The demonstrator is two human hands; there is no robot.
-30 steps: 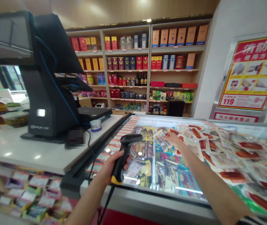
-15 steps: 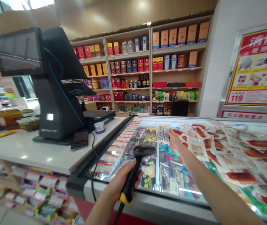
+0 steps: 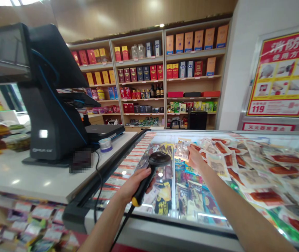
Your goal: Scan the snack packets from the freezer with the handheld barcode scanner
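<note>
My left hand (image 3: 133, 182) is wrapped round the handle of a black barcode scanner (image 3: 151, 171) with a yellow base, its head raised over the open freezer chest (image 3: 165, 224). My right hand (image 3: 195, 157) reaches further in and pinches a pale snack packet (image 3: 182, 150) lying among the packaged goods. The scanner head sits a little left of and below that packet. A black cable (image 3: 120, 231) trails down from the scanner.
A black checkout terminal (image 3: 52, 105) stands on the white counter (image 3: 20, 175) to the left, with a roll of tape (image 3: 105, 144) beside it. Wooden shelves (image 3: 165, 77) of boxed bottles line the back wall. A red fire-safety poster (image 3: 283, 73) hangs at right. Sausage packets (image 3: 270, 168) fill the freezer's right side.
The view has swung back and forth. My left hand has lifted the scanner closer to the packet. My right hand has kept its hold on the packet with little movement.
</note>
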